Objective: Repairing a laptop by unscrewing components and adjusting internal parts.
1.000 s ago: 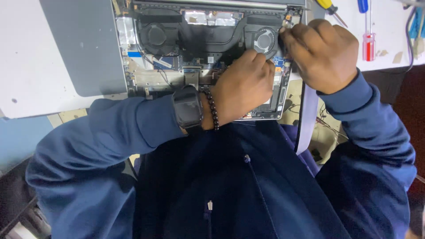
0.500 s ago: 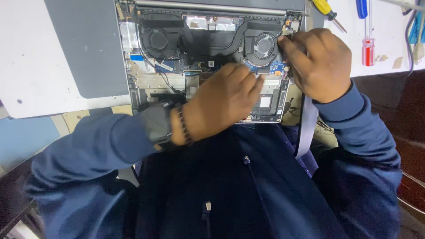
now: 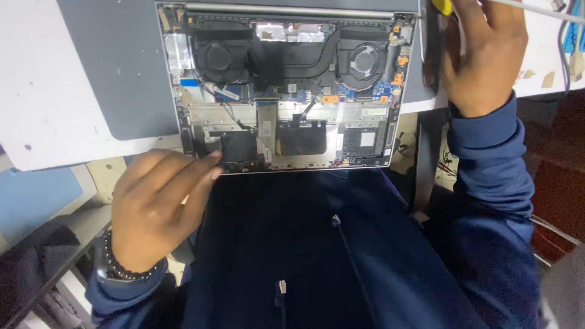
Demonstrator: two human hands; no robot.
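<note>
An opened laptop [image 3: 292, 91] lies bottom up on the white table [image 3: 49, 116], showing two fans, a heat pipe and circuit boards. My left hand [image 3: 155, 207] rests at the laptop's near left corner with extended fingertips touching its edge and nothing in it. My right hand [image 3: 484, 58] is off the laptop's far right corner, fingers curled next to a yellow screwdriver handle [image 3: 443, 6]. Whether it grips the handle is hidden.
A grey cover panel [image 3: 116, 67] lies left of the laptop. Cables [image 3: 570, 36] run along the table's right end. A dark strap [image 3: 426, 158] hangs off the table edge by my right sleeve. My dark blue jacket fills the foreground.
Both hands have left the laptop's inside. The left hand drew back to the near left corner, and the right hand moved up and right to the yellow screwdriver.
</note>
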